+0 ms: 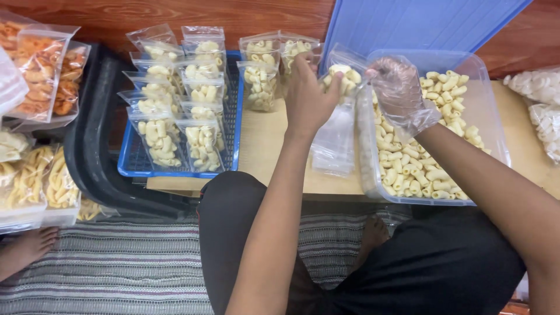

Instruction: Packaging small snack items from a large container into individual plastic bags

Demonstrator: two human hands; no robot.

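Note:
My left hand is bare and grips the top edge of a small clear pouch partly filled with pale curled crackers. My right hand wears a thin clear plastic glove and is closed right beside the pouch's mouth, above a clear plastic tub holding many of the same loose crackers. Under the pouch, a stack of flat clear pouches lies on the low wooden table.
A blue mesh tray at left holds several filled pouches; three more stand behind it. The tub's blue lid leans on the wall. Packs of orange and yellow snacks sit far left. White bags lie right. A bare foot rests on the striped mat.

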